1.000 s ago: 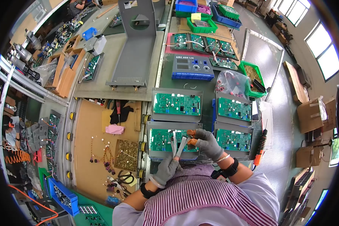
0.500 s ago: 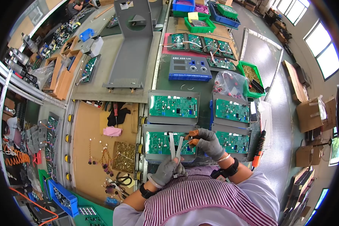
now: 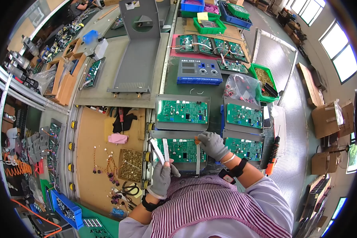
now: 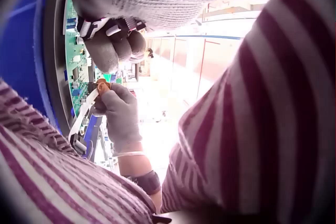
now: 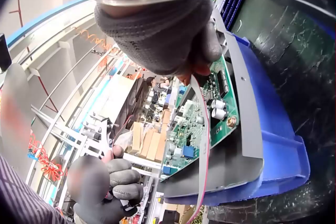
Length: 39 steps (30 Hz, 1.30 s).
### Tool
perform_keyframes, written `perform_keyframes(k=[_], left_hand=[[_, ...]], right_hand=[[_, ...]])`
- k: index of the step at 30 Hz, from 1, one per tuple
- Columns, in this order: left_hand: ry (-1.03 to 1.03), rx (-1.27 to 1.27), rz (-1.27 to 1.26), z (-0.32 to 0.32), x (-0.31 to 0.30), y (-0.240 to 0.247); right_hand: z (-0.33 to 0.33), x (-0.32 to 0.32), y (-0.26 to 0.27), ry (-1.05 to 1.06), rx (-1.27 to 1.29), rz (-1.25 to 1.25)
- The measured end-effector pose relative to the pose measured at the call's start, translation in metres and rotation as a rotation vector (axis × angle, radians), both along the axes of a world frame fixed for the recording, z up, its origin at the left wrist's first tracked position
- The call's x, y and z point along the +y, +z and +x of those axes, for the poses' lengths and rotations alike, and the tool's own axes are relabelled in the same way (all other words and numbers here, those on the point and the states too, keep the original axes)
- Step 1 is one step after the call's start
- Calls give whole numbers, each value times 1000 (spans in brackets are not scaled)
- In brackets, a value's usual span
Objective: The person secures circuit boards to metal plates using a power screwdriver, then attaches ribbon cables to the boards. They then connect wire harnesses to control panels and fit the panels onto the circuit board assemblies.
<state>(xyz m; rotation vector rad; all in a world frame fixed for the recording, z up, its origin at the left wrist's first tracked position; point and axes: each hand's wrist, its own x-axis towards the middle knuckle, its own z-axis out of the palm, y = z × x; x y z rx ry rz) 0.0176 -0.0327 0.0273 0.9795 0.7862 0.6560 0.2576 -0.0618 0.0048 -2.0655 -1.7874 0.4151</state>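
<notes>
In the head view the left hand point(image 3: 162, 179), in a grey glove, grips a bundle of flat white ribbon cables point(image 3: 166, 150) whose ends stick up from the fist. Beside it, the right hand point(image 3: 213, 146) pinches the top of one ribbon cable point(image 3: 198, 158), which hangs down across the near green circuit board point(image 3: 178, 150). The right wrist view shows that cable point(image 5: 205, 140) running down from the right fingertips in front of the board point(image 5: 184, 129). Black connectors show at the left hand point(image 4: 113, 50) in the left wrist view.
Three more boards, one of them point(image 3: 182, 112) behind the near one, lie on grey plates. Farther back are a blue-grey panel point(image 3: 199, 71) and a green bin point(image 3: 265, 81). An orange-handled screwdriver point(image 3: 272, 160) lies at the right; a tray of small metal parts point(image 3: 131, 164) stands at the left.
The hands have moved apart. My left hand went left with its cables, and a single ribbon cable now hangs from my right hand, drawn away from the bundle.
</notes>
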Motion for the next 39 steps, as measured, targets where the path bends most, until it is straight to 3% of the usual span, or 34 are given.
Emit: perform_keyframes(k=[11,14,18,20,23,26,29,33,37,39], left_hand=[[-72,-28,-38,-3,-2,-2],[-120,-23,-33,-2,-3,-2],[-156,-31,-39,2,0,-4],[-178,-19,-27,5,1,-3],[-226,-20,0,15,5,-3],[-296,-9,95,30,11,-13],[-300,13,-37,49,18,-4],[-339,16,170,73,32,-7],[-447,5,124,86,55,-9],[-357,68,40,93,60,-2]], right_hand=[[-3,-2,-8,12,-78,46],[-6,3,4,2,-133,-105],[-1,3,0,5,-97,-95],[5,6,11,48,-29,-35],[-2,20,47,-153,539,-92],[2,31,62,-122,1262,-274],[16,45,63,-183,1223,-309],[35,57,51,-243,1434,-406],[59,65,44,-238,1545,-409],[68,74,39,-314,1277,-269]])
